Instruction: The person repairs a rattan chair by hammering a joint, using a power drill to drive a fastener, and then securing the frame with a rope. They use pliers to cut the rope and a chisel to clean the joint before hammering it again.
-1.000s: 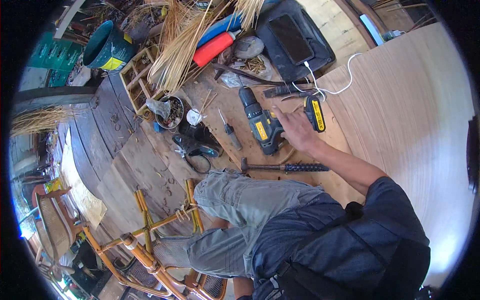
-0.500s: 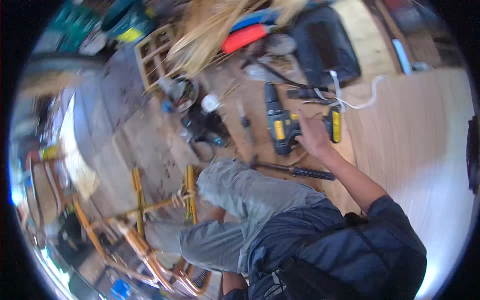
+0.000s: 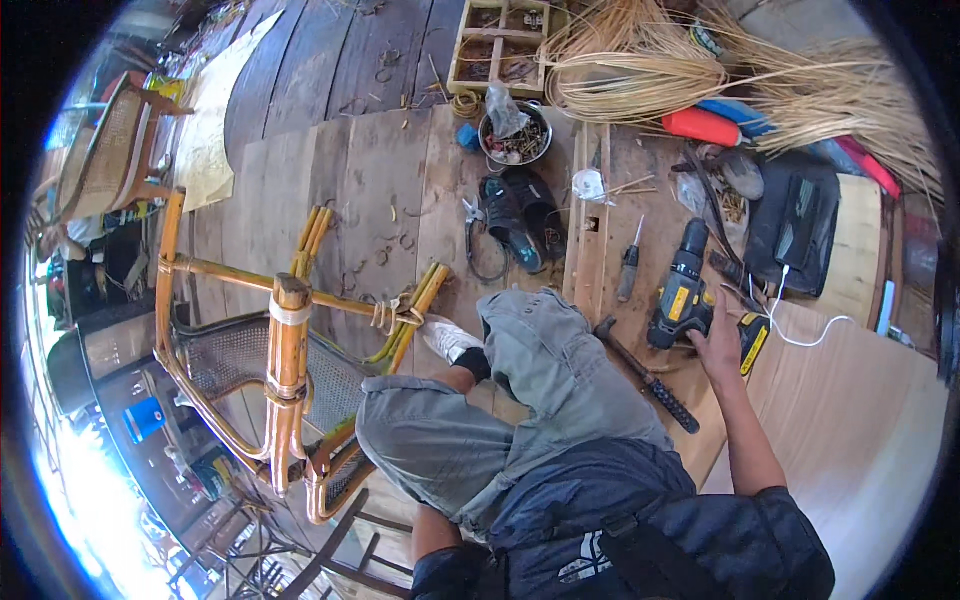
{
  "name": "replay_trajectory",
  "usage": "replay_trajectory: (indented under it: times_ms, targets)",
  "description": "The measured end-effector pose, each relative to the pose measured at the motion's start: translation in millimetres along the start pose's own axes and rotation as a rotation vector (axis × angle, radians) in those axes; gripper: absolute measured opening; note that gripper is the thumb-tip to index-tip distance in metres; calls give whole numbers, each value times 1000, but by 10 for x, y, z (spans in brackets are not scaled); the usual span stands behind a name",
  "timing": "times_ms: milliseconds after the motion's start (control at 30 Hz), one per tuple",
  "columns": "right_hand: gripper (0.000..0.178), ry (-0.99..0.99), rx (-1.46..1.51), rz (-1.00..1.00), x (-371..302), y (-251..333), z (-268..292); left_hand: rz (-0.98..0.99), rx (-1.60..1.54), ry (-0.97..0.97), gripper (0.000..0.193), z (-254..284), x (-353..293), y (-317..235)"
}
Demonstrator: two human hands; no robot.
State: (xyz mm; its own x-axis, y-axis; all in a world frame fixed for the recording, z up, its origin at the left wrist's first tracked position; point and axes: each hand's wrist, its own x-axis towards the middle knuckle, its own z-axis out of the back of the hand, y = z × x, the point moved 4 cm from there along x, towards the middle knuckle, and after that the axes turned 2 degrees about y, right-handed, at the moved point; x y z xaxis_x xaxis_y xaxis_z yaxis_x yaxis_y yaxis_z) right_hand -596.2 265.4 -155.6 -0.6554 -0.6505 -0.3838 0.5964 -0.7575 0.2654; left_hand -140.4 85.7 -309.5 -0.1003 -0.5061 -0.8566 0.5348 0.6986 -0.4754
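Note:
I sit on a plank floor with my knees drawn up. My right hand [image 3: 718, 338] reaches out to the foot of a black and yellow cordless drill [image 3: 683, 290] and touches it; a yellow and black battery pack [image 3: 752, 345] lies just right of the hand. Whether the fingers grip the drill is hidden. A black-handled hammer [image 3: 650, 380] lies beside my right knee. Only my left forearm shows at the lower edge; the hand is hidden behind my leg. My white shoe [image 3: 448, 340] rests against a rattan chair frame [image 3: 288, 350].
A screwdriver [image 3: 627, 270], black sandals [image 3: 520, 215] and a metal bowl of small hardware [image 3: 515, 135] lie ahead. Bundles of rattan strands [image 3: 640, 70], a wooden compartment tray [image 3: 500, 45], a black bag [image 3: 795, 225] and a white cable [image 3: 810, 330] lie at the back and right.
The view has swung left, so the rattan chair frame now fills the left side. My right hand stays by the drill and battery pack.

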Motion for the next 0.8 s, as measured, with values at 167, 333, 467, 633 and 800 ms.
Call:
replay_trajectory:
  times_ms: [167,333,467,633,800]
  targets:
    - [62,-145,23,213,84,809,527,-73,26,34,32,-134,227,-97]
    - [27,378,885,368,804,2798,-329,-93,-4,6,32,68,60,172]
    - [30,657,467,384,1828,3186,-2551,15,-12,-52,31,437,-202,739]
    - [34,586,-190,229,1858,3210,-3594,315,-125,-218,31,844,-903,1998]
    - [39,295,90,-12,2064,2740,-4039,387,-240,-325,30,926,-1082,2363]
